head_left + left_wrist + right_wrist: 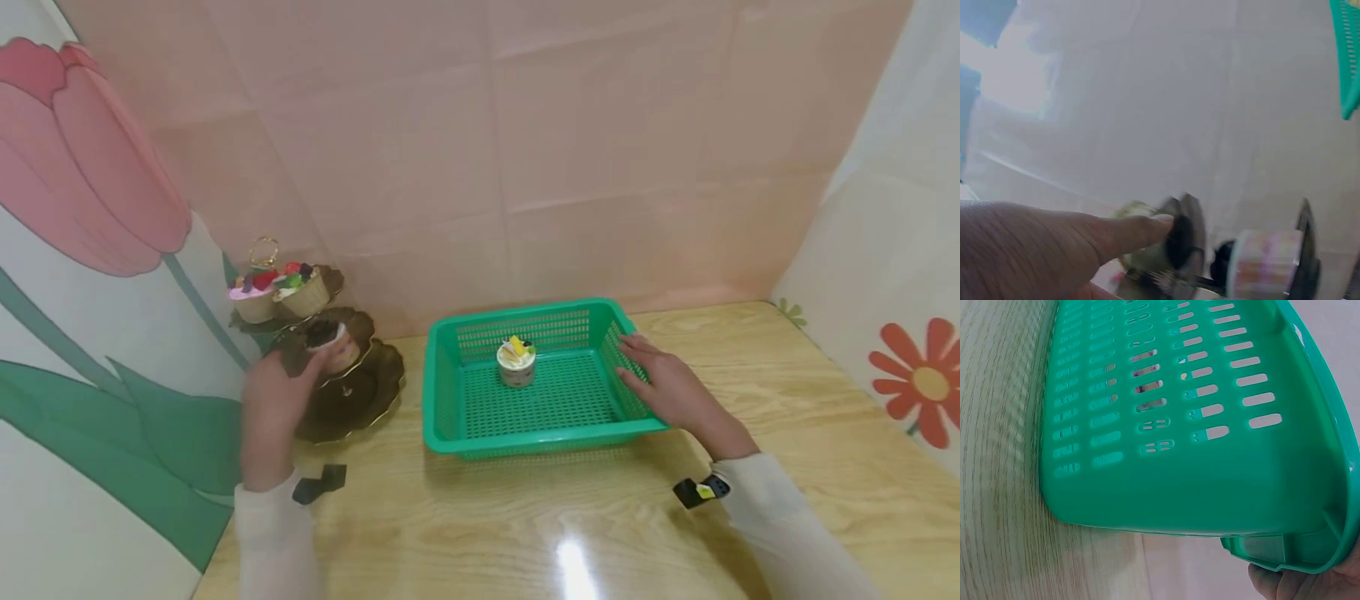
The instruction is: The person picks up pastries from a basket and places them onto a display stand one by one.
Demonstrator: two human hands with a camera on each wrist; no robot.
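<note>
At the left, my left hand reaches toward a small dessert cup with a dark topping on the middle level of a tiered stand. In the left wrist view my thumb points past the cup, with a gap between them; my other fingers are mostly hidden. My right hand holds the right rim of a green plastic basket, fingertips against the underside of the rim in the right wrist view. Inside the basket stands a cream-topped dessert cup with yellow fruit pieces.
Two fruit-topped tarts, one pink and one pale, sit on the stand's top level below a gold ring handle. The wooden table meets a pink backdrop behind the basket. Flower-printed panels flank both sides.
</note>
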